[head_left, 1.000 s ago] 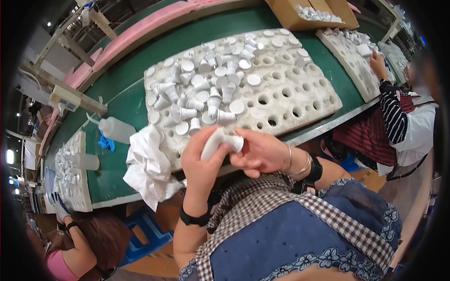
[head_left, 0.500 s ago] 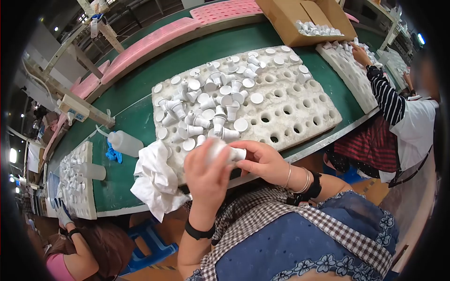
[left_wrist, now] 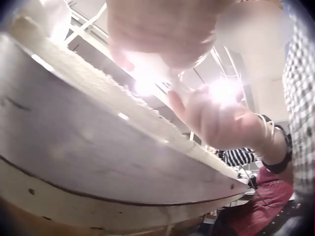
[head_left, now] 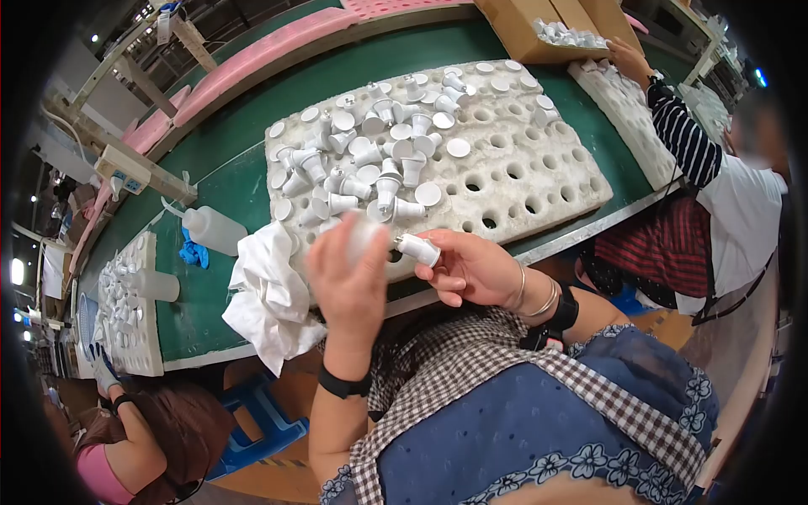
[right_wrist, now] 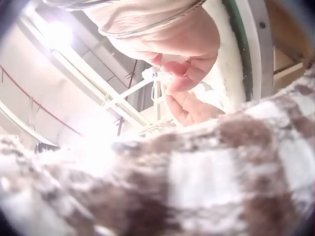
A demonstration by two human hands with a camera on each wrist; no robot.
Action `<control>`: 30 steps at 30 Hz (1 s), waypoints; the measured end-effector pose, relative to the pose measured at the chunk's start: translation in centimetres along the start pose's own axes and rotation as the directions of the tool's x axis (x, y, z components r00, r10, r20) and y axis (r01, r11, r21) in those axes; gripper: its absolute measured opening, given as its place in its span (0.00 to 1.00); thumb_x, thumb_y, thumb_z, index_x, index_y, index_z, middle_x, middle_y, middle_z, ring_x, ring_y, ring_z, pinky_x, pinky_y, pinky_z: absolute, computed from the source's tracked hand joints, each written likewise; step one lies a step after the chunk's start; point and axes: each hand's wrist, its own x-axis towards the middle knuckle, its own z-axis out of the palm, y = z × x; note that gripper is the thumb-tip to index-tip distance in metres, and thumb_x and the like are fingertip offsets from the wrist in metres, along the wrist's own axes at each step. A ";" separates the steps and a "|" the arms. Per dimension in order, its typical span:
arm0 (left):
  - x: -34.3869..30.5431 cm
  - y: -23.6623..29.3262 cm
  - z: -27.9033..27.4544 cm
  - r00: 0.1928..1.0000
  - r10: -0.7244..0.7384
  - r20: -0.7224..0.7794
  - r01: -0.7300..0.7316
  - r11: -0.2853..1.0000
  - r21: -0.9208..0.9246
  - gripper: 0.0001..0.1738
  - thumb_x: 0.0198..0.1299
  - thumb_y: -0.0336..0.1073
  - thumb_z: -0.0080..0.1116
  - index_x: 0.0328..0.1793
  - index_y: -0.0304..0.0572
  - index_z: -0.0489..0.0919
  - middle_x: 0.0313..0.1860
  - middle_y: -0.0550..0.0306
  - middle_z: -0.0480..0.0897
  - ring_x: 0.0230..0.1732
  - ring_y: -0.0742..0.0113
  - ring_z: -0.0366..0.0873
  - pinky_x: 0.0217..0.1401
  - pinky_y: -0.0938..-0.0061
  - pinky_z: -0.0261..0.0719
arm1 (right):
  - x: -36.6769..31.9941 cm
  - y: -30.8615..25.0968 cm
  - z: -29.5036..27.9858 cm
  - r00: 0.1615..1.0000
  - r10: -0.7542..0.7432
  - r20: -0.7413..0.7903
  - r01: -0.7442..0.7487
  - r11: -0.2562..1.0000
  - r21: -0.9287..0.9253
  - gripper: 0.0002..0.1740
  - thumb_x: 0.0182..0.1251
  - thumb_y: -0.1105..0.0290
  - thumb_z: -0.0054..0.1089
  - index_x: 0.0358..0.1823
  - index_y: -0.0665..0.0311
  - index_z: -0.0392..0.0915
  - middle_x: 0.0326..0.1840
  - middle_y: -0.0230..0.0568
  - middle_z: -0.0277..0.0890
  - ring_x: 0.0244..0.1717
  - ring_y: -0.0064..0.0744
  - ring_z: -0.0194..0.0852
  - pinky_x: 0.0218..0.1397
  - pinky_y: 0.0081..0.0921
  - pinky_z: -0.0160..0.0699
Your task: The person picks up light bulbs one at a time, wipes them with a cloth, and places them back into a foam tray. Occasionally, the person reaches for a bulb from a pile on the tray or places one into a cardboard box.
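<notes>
In the head view my right hand [head_left: 475,269] pinches a small white spotlight bulb [head_left: 418,250] by its wide end, its metal pins pointing left. My left hand [head_left: 347,278], blurred by motion, is just left of those pins and grips a folded white cloth [head_left: 364,239]. Beyond both hands, many similar white bulbs [head_left: 387,187] lie heaped or stand face-up on the left part of a pale foam board [head_left: 539,206] with rows of holes. In the left wrist view the cloth [left_wrist: 150,64] shows under my left hand, washed out by light.
A crumpled white cloth [head_left: 269,295] hangs over the table's front edge, beside a squeeze bottle [head_left: 215,230] and a blue glove [head_left: 193,250]. At the back right stands a cardboard box [head_left: 539,25] of bulbs. People work at boards to the left and right.
My left hand with its folded cloth has moved left off the bulb, baring its pinned end. My right hand keeps the bulb. The person at right has reached up to the cardboard box.
</notes>
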 end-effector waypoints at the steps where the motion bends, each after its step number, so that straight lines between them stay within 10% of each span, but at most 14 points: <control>1: -0.1 -0.4 -0.1 1.000 0.001 0.000 -0.001 1.000 -0.004 0.18 0.49 0.30 0.65 0.49 0.52 0.86 0.59 0.49 0.77 0.56 0.49 0.73 0.59 0.58 0.69 | 0.0 -0.1 -0.1 0.999 0.047 0.004 -0.047 0.994 0.096 0.15 0.75 0.59 0.44 0.51 0.62 0.71 0.33 0.35 0.73 0.16 0.16 0.57 0.19 0.20 0.74; 3: -0.1 -0.6 -0.5 0.982 -0.168 -0.090 0.161 0.984 -0.077 0.17 0.51 0.31 0.64 0.49 0.51 0.86 0.60 0.50 0.77 0.56 0.48 0.72 0.59 0.58 0.69 | -0.1 -0.1 0.0 0.998 0.058 -0.020 -0.056 0.992 0.109 0.15 0.75 0.59 0.43 0.51 0.61 0.72 0.33 0.35 0.73 0.16 0.16 0.58 0.19 0.20 0.73; 9: -0.3 0.6 -0.8 0.990 0.095 0.101 -0.084 0.991 -0.108 0.17 0.52 0.32 0.64 0.50 0.51 0.86 0.61 0.51 0.77 0.56 0.49 0.72 0.57 0.59 0.69 | 0.5 0.4 -0.7 0.994 0.091 0.068 -0.097 0.991 0.090 0.17 0.76 0.57 0.42 0.54 0.59 0.71 0.35 0.35 0.74 0.17 0.16 0.57 0.20 0.21 0.71; 16: -2.2 -4.4 -5.9 0.916 -0.306 -0.258 0.389 0.834 0.391 0.19 0.57 0.32 0.62 0.56 0.41 0.81 0.61 0.42 0.75 0.60 0.45 0.71 0.62 0.56 0.67 | 0.6 -0.7 -0.6 0.996 0.086 0.007 -0.086 0.995 0.057 0.18 0.75 0.56 0.42 0.57 0.58 0.70 0.35 0.35 0.74 0.15 0.15 0.55 0.20 0.20 0.70; 20: -5.3 -7.6 -6.2 0.716 -0.698 0.018 0.679 0.702 0.216 0.26 0.55 0.36 0.65 0.61 0.38 0.77 0.61 0.42 0.75 0.63 0.45 0.70 0.67 0.60 0.65 | 1.5 -0.4 0.3 0.995 0.099 0.004 -0.099 0.995 0.031 0.19 0.76 0.57 0.41 0.59 0.58 0.70 0.33 0.34 0.73 0.15 0.15 0.56 0.19 0.20 0.70; 22: -6.7 -9.2 -5.3 0.714 -0.700 -0.001 0.700 0.714 -0.001 0.26 0.56 0.36 0.64 0.62 0.38 0.76 0.53 0.42 0.80 0.53 0.46 0.77 0.61 0.62 0.72 | 2.0 -0.2 1.2 0.991 0.132 -0.037 -0.132 0.991 -0.001 0.20 0.77 0.58 0.40 0.63 0.58 0.68 0.31 0.33 0.71 0.15 0.15 0.56 0.18 0.19 0.71; 26: -8.1 -8.5 -5.5 0.937 -0.333 -0.106 0.347 0.844 0.410 0.22 0.57 0.38 0.67 0.56 0.37 0.79 0.52 0.42 0.80 0.53 0.46 0.78 0.57 0.60 0.76 | 2.8 -0.1 2.9 0.994 0.102 -0.039 -0.108 0.959 -0.261 0.25 0.77 0.58 0.40 0.71 0.60 0.61 0.30 0.38 0.71 0.14 0.19 0.58 0.18 0.23 0.76; 28: -4.2 -3.4 -7.2 0.782 -0.612 -0.116 0.583 0.784 -0.213 0.22 0.56 0.35 0.67 0.57 0.37 0.79 0.53 0.45 0.81 0.53 0.49 0.78 0.59 0.59 0.75 | 3.7 0.6 3.3 0.994 0.112 0.014 -0.105 0.963 -0.248 0.25 0.76 0.57 0.40 0.68 0.62 0.63 0.29 0.39 0.72 0.15 0.19 0.59 0.17 0.23 0.75; 30: -2.5 -0.8 -7.1 0.916 -0.393 -0.086 0.348 0.881 -0.320 0.23 0.54 0.31 0.66 0.59 0.41 0.79 0.53 0.46 0.80 0.55 0.48 0.77 0.59 0.60 0.74 | 4.3 1.4 2.4 0.979 0.201 0.028 -0.185 0.942 -0.279 0.22 0.75 0.56 0.41 0.63 0.61 0.67 0.30 0.36 0.73 0.15 0.19 0.61 0.15 0.22 0.72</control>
